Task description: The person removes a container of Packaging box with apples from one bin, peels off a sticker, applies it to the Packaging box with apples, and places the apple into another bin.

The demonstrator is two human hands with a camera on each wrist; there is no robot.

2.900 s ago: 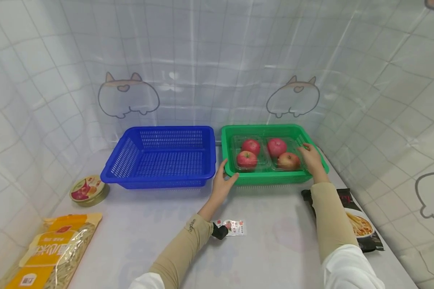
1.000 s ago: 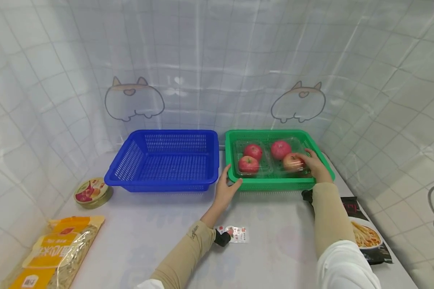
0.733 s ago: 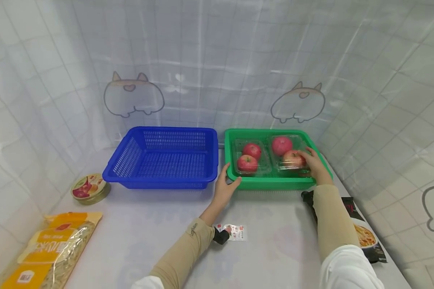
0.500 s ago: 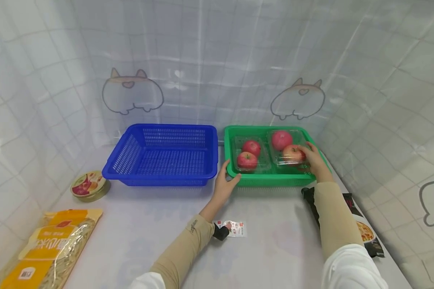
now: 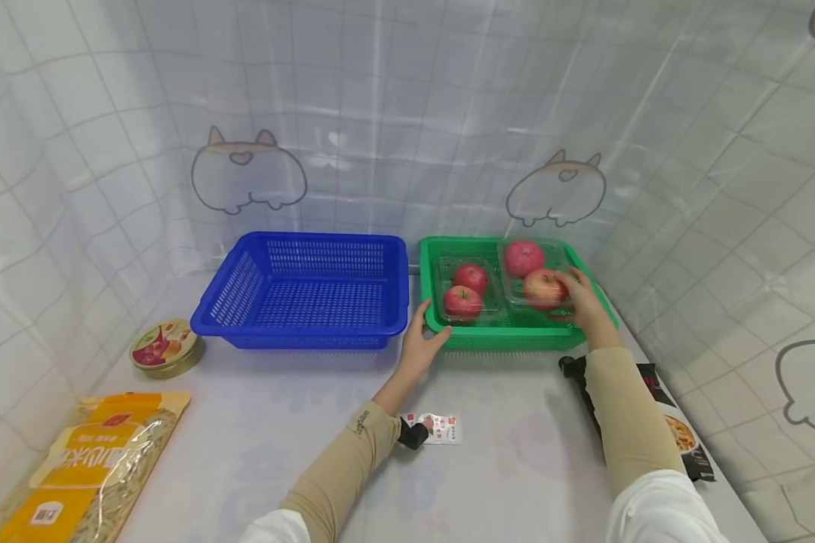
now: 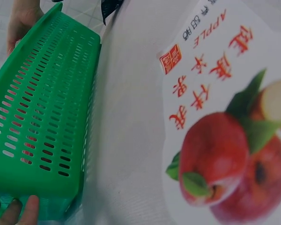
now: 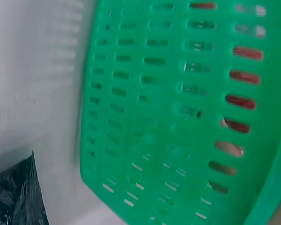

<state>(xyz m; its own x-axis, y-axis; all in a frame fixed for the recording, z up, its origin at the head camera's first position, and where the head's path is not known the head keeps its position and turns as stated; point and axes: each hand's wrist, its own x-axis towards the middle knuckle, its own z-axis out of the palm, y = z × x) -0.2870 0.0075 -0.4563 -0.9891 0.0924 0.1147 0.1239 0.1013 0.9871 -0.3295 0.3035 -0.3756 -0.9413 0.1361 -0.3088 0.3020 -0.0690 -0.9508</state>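
Observation:
My left hand [image 5: 419, 353] holds the near-left corner of the green basket [image 5: 509, 332], thumb at the front rim and fingers along the left side. In the left wrist view, several fingertips [image 6: 30, 212] show against the basket's wall [image 6: 47, 108]. My right hand [image 5: 587, 308] grips the right side of a clear plastic fruit box [image 5: 514, 292] with two apples [image 5: 524, 259] in it, raised above the basket floor. A second clear box [image 5: 490, 302] with two apples [image 5: 462, 302] lies in the basket's left half. The right wrist view shows mostly the basket's slotted wall [image 7: 131, 93].
Left of the green basket stands a blue basket [image 5: 299, 341]. A round tin [image 5: 167, 349] and a yellow food bag [image 5: 91, 467] lie at the left. A small white sachet [image 5: 444, 428] is by my left wrist; a black food packet [image 5: 682, 434] lies under my right forearm.
My right hand has taken hold of the right-hand box of apples and lifted it off the basket floor, upward in view. My left hand stays at the basket's corner.

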